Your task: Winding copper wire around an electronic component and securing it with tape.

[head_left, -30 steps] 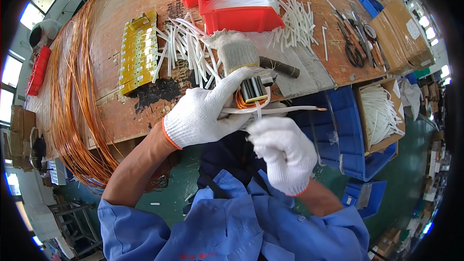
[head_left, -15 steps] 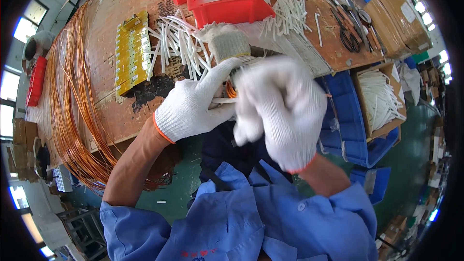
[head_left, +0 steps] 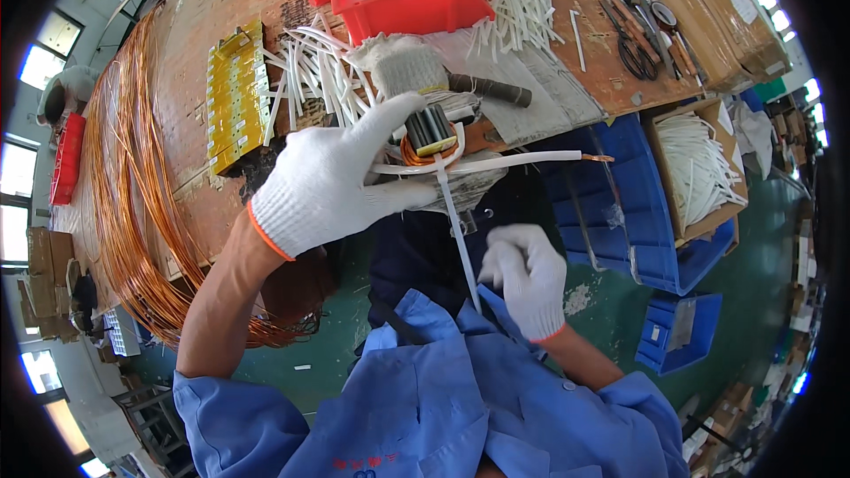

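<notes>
At the far left of the frame our loops of bare copper wire (head_left: 133, 186) drape over the wooden surface (head_left: 212, 35). Beside them lies a yellow strip of small parts (head_left: 235, 93), then a scatter of white sleeving tubes (head_left: 319, 80). Near the centre our left hand (head_left: 332, 181) is closed around a small wound coil (head_left: 429, 134) with dark laminations, held just off the surface edge. Two white sleeved leads (head_left: 496, 162) run from it, one toward the right with a bare copper tip, one downward. Our right hand (head_left: 527, 279), lower centre, pinches the lower lead's end narrowly. Red bins (head_left: 407, 4) sit at the top, scissors (head_left: 633, 49) at upper right. We judge that a hard pull could slide the sleeve off or kink the wire at the coil.
</notes>
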`<state>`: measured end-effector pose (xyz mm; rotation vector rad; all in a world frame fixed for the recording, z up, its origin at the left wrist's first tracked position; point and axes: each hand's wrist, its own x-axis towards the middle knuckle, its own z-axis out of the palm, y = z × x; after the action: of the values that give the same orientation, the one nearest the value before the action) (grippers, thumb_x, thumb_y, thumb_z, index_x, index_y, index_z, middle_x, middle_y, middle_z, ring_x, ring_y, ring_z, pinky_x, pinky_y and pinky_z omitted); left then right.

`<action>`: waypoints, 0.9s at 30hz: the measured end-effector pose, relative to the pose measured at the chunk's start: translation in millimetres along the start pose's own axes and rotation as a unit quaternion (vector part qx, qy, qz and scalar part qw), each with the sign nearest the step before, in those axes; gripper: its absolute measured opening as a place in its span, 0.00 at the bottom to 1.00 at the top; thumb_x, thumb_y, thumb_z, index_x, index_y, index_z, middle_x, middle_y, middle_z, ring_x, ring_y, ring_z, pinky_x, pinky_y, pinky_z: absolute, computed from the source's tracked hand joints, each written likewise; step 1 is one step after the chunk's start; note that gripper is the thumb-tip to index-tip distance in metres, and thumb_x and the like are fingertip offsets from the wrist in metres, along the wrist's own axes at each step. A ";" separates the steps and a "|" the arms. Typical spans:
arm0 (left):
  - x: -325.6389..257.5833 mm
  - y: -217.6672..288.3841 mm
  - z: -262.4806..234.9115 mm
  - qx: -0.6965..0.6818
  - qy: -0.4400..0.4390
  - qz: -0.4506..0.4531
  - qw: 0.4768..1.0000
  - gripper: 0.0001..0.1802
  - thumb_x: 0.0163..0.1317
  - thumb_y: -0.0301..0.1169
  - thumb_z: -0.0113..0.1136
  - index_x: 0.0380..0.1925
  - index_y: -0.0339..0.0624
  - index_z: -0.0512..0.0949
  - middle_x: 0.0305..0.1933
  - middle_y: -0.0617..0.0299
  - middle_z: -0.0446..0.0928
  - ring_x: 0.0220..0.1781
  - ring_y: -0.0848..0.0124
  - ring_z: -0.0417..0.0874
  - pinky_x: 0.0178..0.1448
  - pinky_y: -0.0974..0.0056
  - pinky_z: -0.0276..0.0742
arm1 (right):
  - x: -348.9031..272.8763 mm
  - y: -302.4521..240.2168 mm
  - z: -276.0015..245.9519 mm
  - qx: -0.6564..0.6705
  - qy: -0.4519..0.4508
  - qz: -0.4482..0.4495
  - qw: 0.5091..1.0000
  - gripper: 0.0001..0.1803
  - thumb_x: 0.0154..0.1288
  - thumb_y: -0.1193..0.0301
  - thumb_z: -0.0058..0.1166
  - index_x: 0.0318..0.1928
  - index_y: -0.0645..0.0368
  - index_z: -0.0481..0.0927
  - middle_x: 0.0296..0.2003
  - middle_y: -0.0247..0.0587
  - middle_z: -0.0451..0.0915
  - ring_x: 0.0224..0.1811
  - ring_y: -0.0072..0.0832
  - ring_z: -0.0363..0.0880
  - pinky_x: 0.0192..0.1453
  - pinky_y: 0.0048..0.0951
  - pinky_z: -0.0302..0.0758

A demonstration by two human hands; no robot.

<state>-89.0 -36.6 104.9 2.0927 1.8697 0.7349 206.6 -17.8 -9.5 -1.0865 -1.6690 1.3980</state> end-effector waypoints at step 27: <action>1.9 87.4 -24.7 -0.118 0.243 -0.115 0.956 0.20 0.62 0.27 0.81 0.48 0.37 0.79 0.44 0.54 0.80 0.39 0.66 0.84 0.46 0.60 0.84 | 64.5 -174.6 -6.8 -0.403 -0.041 -0.418 0.813 0.20 0.72 0.66 0.68 0.60 0.61 0.85 0.43 0.44 0.82 0.38 0.36 0.87 0.35 0.38 0.84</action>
<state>-26.8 -51.7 169.4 1.6086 2.0826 1.4313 157.5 31.9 163.1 -0.4987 -2.4520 0.1349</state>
